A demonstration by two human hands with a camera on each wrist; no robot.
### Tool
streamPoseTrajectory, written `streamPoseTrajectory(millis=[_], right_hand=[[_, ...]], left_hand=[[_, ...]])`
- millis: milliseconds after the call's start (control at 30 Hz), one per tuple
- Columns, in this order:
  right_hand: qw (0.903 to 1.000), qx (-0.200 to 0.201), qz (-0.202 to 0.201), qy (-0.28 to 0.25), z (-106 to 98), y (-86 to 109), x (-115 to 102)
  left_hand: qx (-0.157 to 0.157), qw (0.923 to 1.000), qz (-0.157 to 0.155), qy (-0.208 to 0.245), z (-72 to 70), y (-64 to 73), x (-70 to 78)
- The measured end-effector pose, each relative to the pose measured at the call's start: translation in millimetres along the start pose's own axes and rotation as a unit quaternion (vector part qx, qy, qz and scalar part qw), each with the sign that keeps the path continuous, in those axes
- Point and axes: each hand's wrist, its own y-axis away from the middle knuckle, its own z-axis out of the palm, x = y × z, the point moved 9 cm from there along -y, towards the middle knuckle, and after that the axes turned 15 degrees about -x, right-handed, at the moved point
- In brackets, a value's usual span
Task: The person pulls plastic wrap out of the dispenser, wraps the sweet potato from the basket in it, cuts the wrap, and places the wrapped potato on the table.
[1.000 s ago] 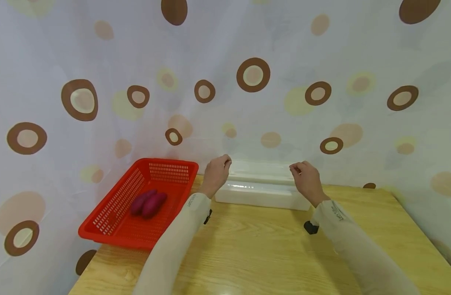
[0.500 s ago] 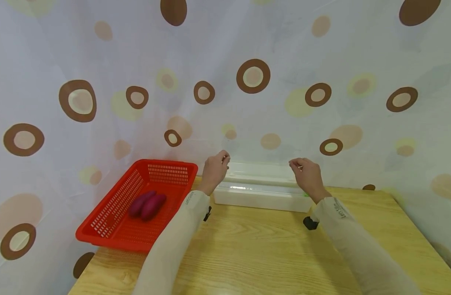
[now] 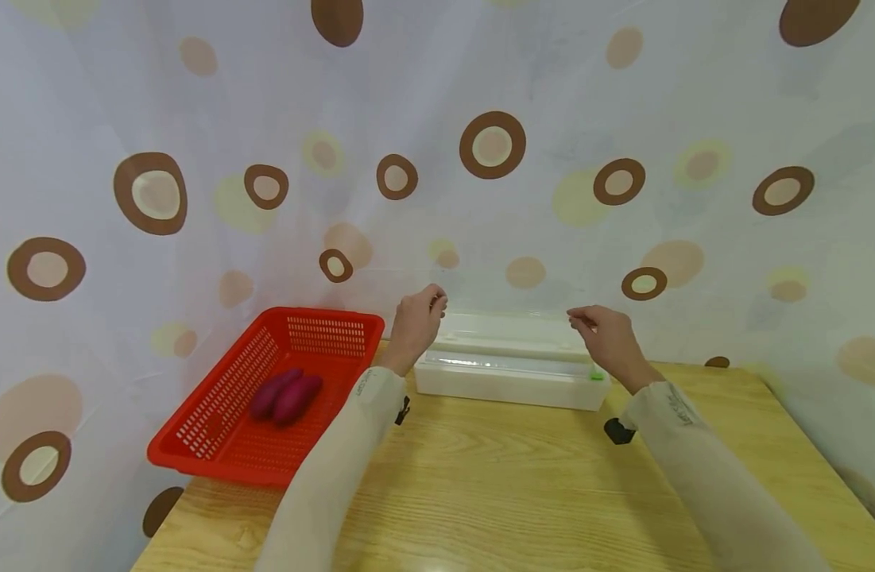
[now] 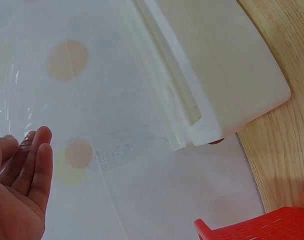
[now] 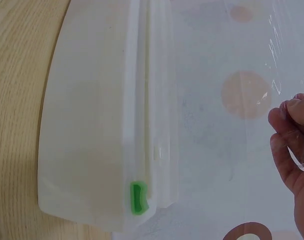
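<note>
A white cling film dispenser box (image 3: 509, 387) stands at the back of the table, its lid tilted up against the wall. A small green slide cutter (image 5: 139, 198) sits at the box's right end. Clear cling film (image 5: 275, 55) is stretched between the hands above the box, showing mainly by its glints. My left hand (image 3: 417, 327) pinches the film at its left side between thumb and fingers. At the other side, my right hand (image 3: 612, 340) pinches the film, which wraps over its fingertips in the right wrist view.
To the left, a red plastic basket (image 3: 369, 373) holds purple sweet potatoes (image 3: 294, 399). A wall covering (image 3: 437, 95) with brown circles rises right behind the box. The wooden table (image 3: 509, 485) spreads out in front.
My left hand has risen a little. My right hand has lifted slightly, then shifted right, and the green slide cutter now shows beside it. Basket and sweet potatoes stay put.
</note>
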Motion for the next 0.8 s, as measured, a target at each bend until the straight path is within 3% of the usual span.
streamPoseTrajectory(millis=[233,467,800], right_hand=[[0.9988,0.032,-0.003,0.036,-6.6,17.2,8.7],[0.9953,0.079,-0.016,0.053,-22.7,24.6,-3.0],[0.9909,0.083,0.076,-0.074,-28.3,28.8,9.5]], left_hand=[[0.006,0.9999,0.014,-0.001,-0.3,5.6,6.9],[0.02,0.9994,0.029,-0.002,-6.0,10.3,12.1],[0.026,0.9983,0.052,-0.006,-13.2,11.3,21.2]])
